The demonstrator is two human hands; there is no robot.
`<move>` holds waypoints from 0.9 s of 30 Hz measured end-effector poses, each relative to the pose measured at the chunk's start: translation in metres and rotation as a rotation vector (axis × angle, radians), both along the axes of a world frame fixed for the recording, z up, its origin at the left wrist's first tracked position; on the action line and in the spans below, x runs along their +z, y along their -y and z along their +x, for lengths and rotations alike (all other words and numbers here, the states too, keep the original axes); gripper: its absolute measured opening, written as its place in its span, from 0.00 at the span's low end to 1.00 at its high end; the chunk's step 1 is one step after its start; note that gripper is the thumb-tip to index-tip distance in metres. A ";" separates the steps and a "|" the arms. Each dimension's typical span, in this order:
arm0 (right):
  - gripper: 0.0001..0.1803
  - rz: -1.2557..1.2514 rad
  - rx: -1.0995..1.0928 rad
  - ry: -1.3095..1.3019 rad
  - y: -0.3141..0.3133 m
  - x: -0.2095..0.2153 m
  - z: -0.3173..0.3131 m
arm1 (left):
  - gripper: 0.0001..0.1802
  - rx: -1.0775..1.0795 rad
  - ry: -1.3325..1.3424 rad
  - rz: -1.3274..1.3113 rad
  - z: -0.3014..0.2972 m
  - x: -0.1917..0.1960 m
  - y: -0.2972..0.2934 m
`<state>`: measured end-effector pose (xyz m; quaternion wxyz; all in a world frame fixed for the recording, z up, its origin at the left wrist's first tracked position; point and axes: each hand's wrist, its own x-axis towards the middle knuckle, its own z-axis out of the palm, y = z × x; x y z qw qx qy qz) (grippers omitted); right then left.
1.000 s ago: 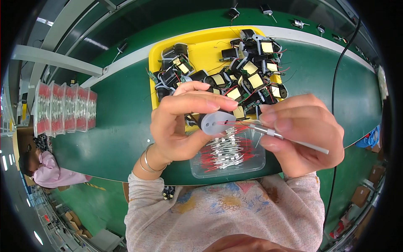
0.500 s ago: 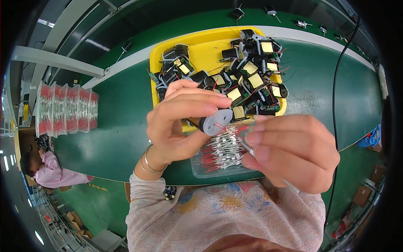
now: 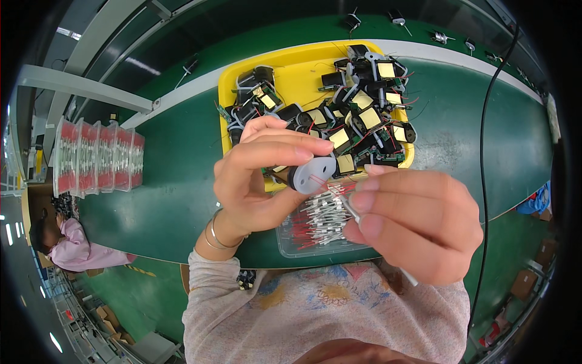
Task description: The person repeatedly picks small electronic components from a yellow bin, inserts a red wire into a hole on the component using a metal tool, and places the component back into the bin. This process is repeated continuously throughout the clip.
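My left hand (image 3: 260, 167) is closed round a small black motor with a round, light grey plastic cap (image 3: 314, 175), which faces right with small holes in it. My right hand (image 3: 418, 221) pinches a red-and-white wire lead (image 3: 354, 212), its slim white part running through the fingers. The lead's thin red end reaches the cap face; whether it passes into a hole I cannot tell. Just below both hands sits a clear plastic box (image 3: 297, 250) of red-and-white wire leads (image 3: 327, 215).
Behind my hands, a yellow tray (image 3: 291, 59) holds many black motors with small green boards and pale yellow pads. Clear boxes of leads (image 3: 100, 156) stand at the left. A black cable (image 3: 483, 151) crosses the right side. Another person in pink (image 3: 79, 246) sits far left.
My right hand has shifted slightly left, and the lead's white tail has dropped lower. The left hand still grips the motor in nearly the same place.
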<state>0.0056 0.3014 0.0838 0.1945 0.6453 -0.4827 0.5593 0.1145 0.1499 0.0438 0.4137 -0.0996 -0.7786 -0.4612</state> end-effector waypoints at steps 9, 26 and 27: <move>0.16 0.117 0.081 0.022 0.006 -0.006 -0.013 | 0.20 -0.005 0.035 -0.010 -0.001 0.004 -0.003; 0.11 0.273 -0.062 0.200 0.008 -0.003 -0.018 | 0.13 -0.037 0.128 0.359 0.004 0.009 -0.015; 0.11 0.235 -0.070 0.150 0.010 -0.006 -0.019 | 0.13 -0.017 0.129 0.340 0.004 0.009 -0.015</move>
